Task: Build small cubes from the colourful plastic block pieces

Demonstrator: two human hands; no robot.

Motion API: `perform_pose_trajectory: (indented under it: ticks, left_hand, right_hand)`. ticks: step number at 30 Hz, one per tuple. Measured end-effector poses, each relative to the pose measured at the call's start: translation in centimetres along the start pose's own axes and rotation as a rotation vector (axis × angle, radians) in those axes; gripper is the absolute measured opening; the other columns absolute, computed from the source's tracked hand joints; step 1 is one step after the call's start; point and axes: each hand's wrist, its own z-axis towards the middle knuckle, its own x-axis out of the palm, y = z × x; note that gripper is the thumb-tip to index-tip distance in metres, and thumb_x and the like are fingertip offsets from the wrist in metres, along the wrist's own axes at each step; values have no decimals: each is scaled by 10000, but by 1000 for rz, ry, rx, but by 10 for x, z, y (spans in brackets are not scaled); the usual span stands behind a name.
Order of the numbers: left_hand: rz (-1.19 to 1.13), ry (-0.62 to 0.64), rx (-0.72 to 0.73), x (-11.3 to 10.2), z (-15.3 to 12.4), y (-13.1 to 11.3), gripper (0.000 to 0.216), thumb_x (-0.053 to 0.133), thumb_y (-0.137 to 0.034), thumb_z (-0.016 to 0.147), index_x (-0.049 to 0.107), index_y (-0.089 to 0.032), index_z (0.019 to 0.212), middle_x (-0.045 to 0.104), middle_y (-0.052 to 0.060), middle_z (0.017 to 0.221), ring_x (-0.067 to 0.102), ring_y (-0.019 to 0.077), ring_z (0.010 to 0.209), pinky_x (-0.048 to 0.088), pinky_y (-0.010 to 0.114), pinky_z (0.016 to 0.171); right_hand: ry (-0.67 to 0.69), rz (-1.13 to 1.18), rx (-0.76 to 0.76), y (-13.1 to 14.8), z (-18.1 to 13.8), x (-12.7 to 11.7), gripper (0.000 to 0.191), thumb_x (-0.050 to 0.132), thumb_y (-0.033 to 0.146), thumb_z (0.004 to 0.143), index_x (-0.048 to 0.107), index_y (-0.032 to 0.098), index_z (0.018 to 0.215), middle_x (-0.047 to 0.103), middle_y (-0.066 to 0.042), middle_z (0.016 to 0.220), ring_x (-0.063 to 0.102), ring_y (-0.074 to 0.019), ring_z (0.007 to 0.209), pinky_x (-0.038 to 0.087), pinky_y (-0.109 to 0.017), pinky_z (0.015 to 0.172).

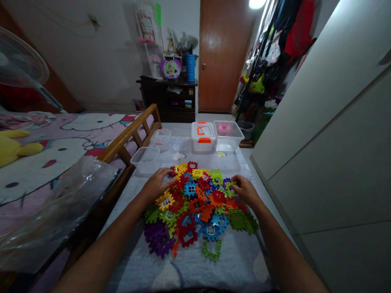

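A heap of colourful plastic interlocking building pieces (200,196) lies in front of me, some with white window inserts. My left hand (158,184) rests at its upper left edge, fingers and thumb apart, touching yellow and red pieces (179,170). On the opposite side my right hand (245,189) is at the heap's right edge, thumb and fingers apart beside a yellow-green piece (229,188). Purple pieces (159,238) are stacked at the lower left, and dark green ones (240,220) lie at the lower right. A green frame piece (211,257) is nearest to me.
The heap is on a cloth-covered table (232,264). Behind it stand a lidded box with orange clips (203,140), an open clear bin (229,140) and a clear tray (143,160). A wooden bed rail (122,142) runs along the left; a pale cabinet (330,142) borders the right.
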Motion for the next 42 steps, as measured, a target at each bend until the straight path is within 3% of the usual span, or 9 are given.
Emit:
perform_pose_trajectory:
  ticks: [3, 8, 11, 15, 20, 24, 31, 35, 42]
  left_hand:
    - [30, 16, 18, 10, 24, 2, 551, 491, -617, 869, 649, -189, 1179, 621, 130, 1288, 569, 289, 1220, 427, 454, 1092]
    - [138, 91, -31, 30, 65, 9, 632, 454, -646, 861, 649, -170, 1228, 572, 149, 1387, 466, 317, 1343, 332, 485, 1154]
    - [141, 130, -55, 40, 80, 10, 641, 444, -674, 843, 671, -183, 1187, 615, 144, 1337, 483, 324, 1320, 351, 482, 1129]
    - [77, 253, -36, 44, 84, 8, 660, 410, -684, 836, 698, -161, 1118, 672, 145, 1218, 583, 320, 1171, 419, 458, 1055]
    - [28, 286, -37, 36, 72, -1, 608, 404, -680, 830, 728, -187, 978, 718, 113, 1068, 625, 302, 1069, 464, 416, 994]
    - [10, 268, -69, 29, 56, -7, 635, 417, -685, 825, 725, -168, 1027, 712, 132, 1104, 642, 313, 1071, 479, 426, 992]
    - [-20, 107, -67, 21, 20, 2, 716, 452, -666, 860, 573, -148, 1338, 588, 158, 1386, 557, 313, 1278, 427, 457, 1097]
    - [16, 76, -78, 5, -14, 11, 634, 461, -632, 887, 586, -181, 1316, 617, 122, 1345, 586, 292, 1242, 441, 443, 1090]
    - [-45, 43, -337, -8, -54, 28, 689, 458, -698, 830, 645, -187, 1254, 667, 104, 1298, 626, 301, 1193, 477, 400, 1049]
  right_hand:
    - [-143, -47, -17, -9, 5, -13, 95, 527, 273, 768, 572, 219, 833, 582, 6, 699, 544, -173, 642, 435, -287, 619]
    - [-398, -470, -9, -13, 11, -22, 130, 491, 162, 824, 594, 211, 886, 602, -87, 939, 555, -221, 849, 440, -323, 718]
    - [-323, -606, -11, -10, 4, -16, 162, 494, 153, 873, 624, 213, 949, 589, -104, 995, 548, -235, 902, 442, -319, 710]
    - [-92, -512, -68, -14, -8, -11, 176, 588, 261, 870, 644, 212, 1029, 597, -88, 1032, 578, -235, 973, 476, -326, 793]
    - [-50, -350, -108, -35, -14, -17, 344, 666, 325, 800, 652, 196, 1118, 632, -93, 1095, 592, -251, 1043, 464, -391, 951]
    - [-61, -376, -88, -46, -14, -18, 497, 675, 283, 759, 617, 175, 1240, 627, -117, 1236, 546, -281, 1162, 408, -428, 1039]
    - [-103, -442, 2, -41, -12, -10, 486, 677, 332, 791, 615, 159, 1241, 628, -119, 1132, 563, -264, 1070, 428, -384, 976]
    - [-210, -553, 86, -32, -16, -4, 462, 666, 435, 829, 630, 159, 1197, 617, -138, 1088, 546, -291, 1052, 420, -398, 926]
    - [-195, -667, 189, -25, -19, -3, 457, 650, 516, 847, 645, 176, 1152, 612, -132, 1086, 531, -294, 1048, 392, -380, 880]
